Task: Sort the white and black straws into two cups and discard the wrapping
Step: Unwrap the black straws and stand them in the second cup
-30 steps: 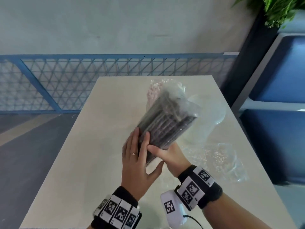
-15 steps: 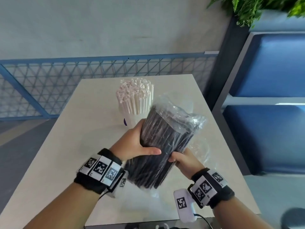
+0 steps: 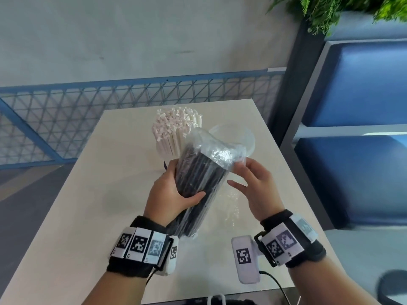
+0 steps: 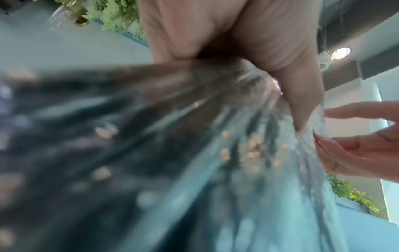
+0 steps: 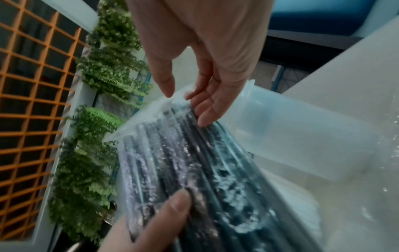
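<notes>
A bundle of black straws (image 3: 198, 172) sealed in clear wrapping (image 3: 220, 153) is held tilted above the table. My left hand (image 3: 167, 190) grips its middle, thumb across the front. My right hand (image 3: 248, 181) is at the upper right of the bundle, its fingers fairly straight and fingertips touching the wrapping's top edge (image 5: 172, 100). In the right wrist view my thumb and fingers (image 5: 205, 112) lie on either side of that edge, and I cannot see a firm pinch. White straws (image 3: 174, 130) stand in a cup behind the bundle. An empty clear cup (image 3: 244, 137) stands to their right.
A crumpled clear wrapping (image 3: 231, 208) lies on the beige table (image 3: 99, 205) under my right hand. A blue mesh railing (image 3: 66, 111) runs behind the table. Blue cushioned seats (image 3: 356, 172) stand close to its right edge, with plants above.
My right hand left the bundle's lower end and rose to the top of the wrapping. My left hand kept its grip and the bundle stands a little more upright.
</notes>
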The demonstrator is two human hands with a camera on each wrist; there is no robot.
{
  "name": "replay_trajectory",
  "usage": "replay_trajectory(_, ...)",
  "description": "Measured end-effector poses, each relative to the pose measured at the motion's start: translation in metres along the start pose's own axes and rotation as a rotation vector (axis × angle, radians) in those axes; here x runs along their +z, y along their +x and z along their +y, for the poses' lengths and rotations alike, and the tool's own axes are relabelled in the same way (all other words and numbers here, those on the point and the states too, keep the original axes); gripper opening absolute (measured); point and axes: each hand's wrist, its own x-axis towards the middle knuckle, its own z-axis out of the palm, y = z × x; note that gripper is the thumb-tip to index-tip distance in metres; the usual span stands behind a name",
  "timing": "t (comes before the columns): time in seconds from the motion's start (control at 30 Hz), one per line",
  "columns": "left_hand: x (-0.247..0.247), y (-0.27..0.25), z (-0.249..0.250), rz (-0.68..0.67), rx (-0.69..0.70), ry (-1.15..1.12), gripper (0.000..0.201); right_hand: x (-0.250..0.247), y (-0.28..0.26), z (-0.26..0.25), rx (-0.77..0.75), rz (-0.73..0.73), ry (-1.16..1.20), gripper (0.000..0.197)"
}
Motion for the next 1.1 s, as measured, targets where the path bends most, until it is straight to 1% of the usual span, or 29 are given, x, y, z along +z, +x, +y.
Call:
replay_trajectory(0.13, -0.002, 0.004, -0.005, 0.016, 0.017, 0.041, 0.075, 0.013, 0.004, -0.002, 0.008, 0.007, 0.031, 0.025)
replay_trajectory(0.23, -0.007, 0.005, -0.011, 0.025, -0.002, 0.033, 0.076, 0.017, 0.008, -0.002, 0.018, -0.020, 0.082, 0.018)
replay_trajectory(0.33, -0.012, 0.004, -0.017, 0.003, -0.018, 0.026, 0.075, 0.018, 0.012, -0.011, 0.022, -0.053, 0.175, 0.014)
replay_trajectory(0.47, -0.015, 0.002, -0.020, -0.028, 0.002, -0.037, 0.072, 0.020, 0.020, -0.028, -0.028, -0.053, 0.306, 0.019)
replay_trajectory(0.67, -0.028, 0.002, -0.022, -0.074, 0.047, -0.105, 0.071, 0.031, 0.032, -0.050, -0.090, -0.088, 0.273, 0.016)
replay_trajectory(0.73, -0.031, 0.000, -0.022, -0.080, 0.054, -0.144, 0.069, 0.034, 0.035, -0.057, -0.159, -0.084, 0.127, 0.021)
replay_trajectory(0.8, -0.033, -0.002, -0.020, -0.063, 0.047, -0.188, 0.069, 0.037, 0.035, -0.064, -0.284, -0.090, -0.151, 0.023)
replay_trajectory(0.87, -0.035, -0.003, -0.018, -0.029, 0.043, -0.237, 0.070, 0.042, 0.032, -0.073, -0.419, -0.142, -0.414, 0.018)
replay_trajectory(0.97, -0.037, 0.001, -0.010, -0.010, 0.053, -0.322, 0.075, 0.050, 0.030, -0.091, -0.599, -0.224, -0.720, 0.016)
replay_trajectory(1.03, -0.034, 0.006, -0.004, -0.007, 0.039, -0.379, 0.078, 0.054, 0.031, -0.106, -0.659, -0.225, -0.852, 0.017)
replay_trajectory(1.1, -0.026, 0.011, 0.000, -0.011, 0.016, -0.418, 0.077, 0.056, 0.034, -0.120, -0.677, -0.208, -0.958, 0.014)
